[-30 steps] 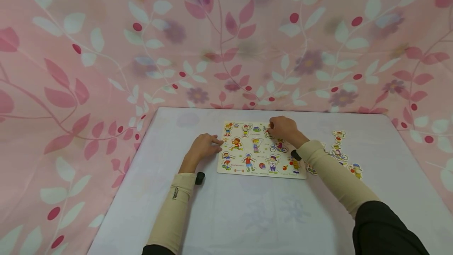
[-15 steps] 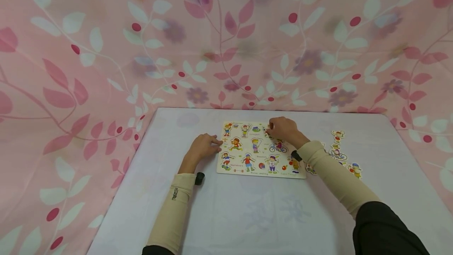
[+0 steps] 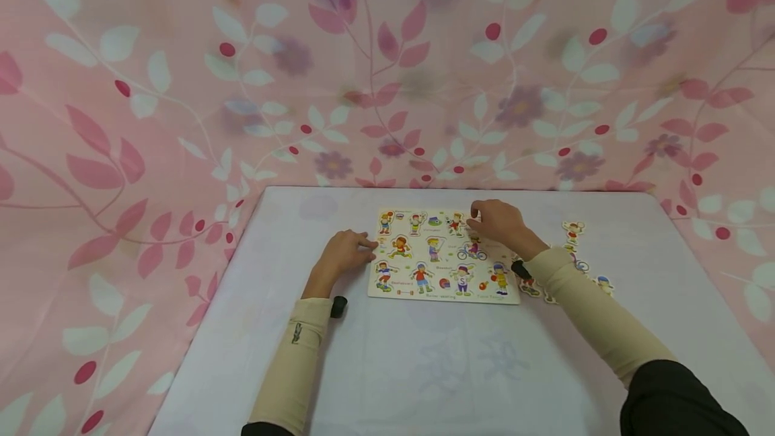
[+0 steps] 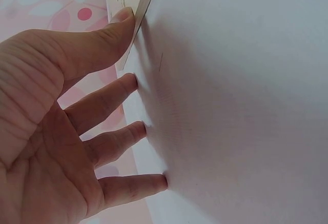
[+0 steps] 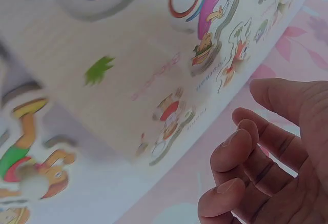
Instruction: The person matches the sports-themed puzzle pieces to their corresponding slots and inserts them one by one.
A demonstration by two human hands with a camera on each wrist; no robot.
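A pale puzzle board (image 3: pixel 419 245) with sports figures lies on the table. My left hand (image 3: pixel 344 254) is at its left edge; in the left wrist view its thumb (image 4: pixel 110 39) touches the board's edge and the other fingers stand spread with tips on the cloth. Over the board's upper right corner hovers my right hand (image 3: pixel 501 224), fingers loosely bent, holding nothing. Just left of it a football player piece (image 3: pixel 455 223) sits in the board. The cyclist piece (image 3: pixel 472 248) is below that. In the right wrist view a tennis figure (image 5: pixel 169 114) shows near the board's corner.
Right of the board lie several loose figure pieces (image 3: pixel 573 229), partly covered by the right forearm. One knobbed piece (image 5: pixel 31 167) is close to the board in the right wrist view. A floral pink curtain (image 3: pixel 387 86) hangs behind the white table (image 3: pixel 424 369).
My right hand has released the football player piece and moved slightly right and off it, uncovering it. The left hand keeps its place at the board's edge. The head view has shifted slightly.
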